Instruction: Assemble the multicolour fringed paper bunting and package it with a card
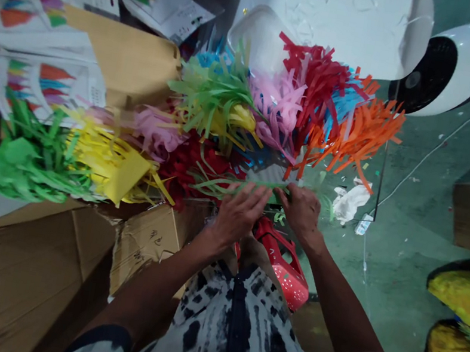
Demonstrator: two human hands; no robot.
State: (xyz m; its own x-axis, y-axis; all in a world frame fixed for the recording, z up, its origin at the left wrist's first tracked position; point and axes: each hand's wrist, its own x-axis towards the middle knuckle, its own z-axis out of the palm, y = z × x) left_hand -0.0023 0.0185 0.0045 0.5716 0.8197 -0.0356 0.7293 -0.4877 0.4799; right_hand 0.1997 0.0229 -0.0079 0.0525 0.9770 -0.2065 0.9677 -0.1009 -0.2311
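Observation:
A light green tissue-paper tassel [215, 186] stretches across in front of me, its fringe strands fanning out to the left. My left hand [240, 213] is closed over the strands, fingers together. Close beside it, my right hand [301, 212] pinches the tassel's twisted middle between thumb and fingers. Dark red tassel paper [185, 170] lies just left of the hands. Beyond them are heaped pink [281, 108], crimson [312, 86], orange [360, 134] and pale green tassels [218, 91]. Yellow [110, 160] and bright green tassels [37, 162] lie further left.
Printed packages [46, 82] and a tan envelope or board [124, 56] fill the upper left. A clear plastic tub [262, 35] stands behind the tassels. Cardboard boxes [38, 262] are below left, a red stool [287, 264] by my legs. A black-and-white seat [458, 67] stands upper right.

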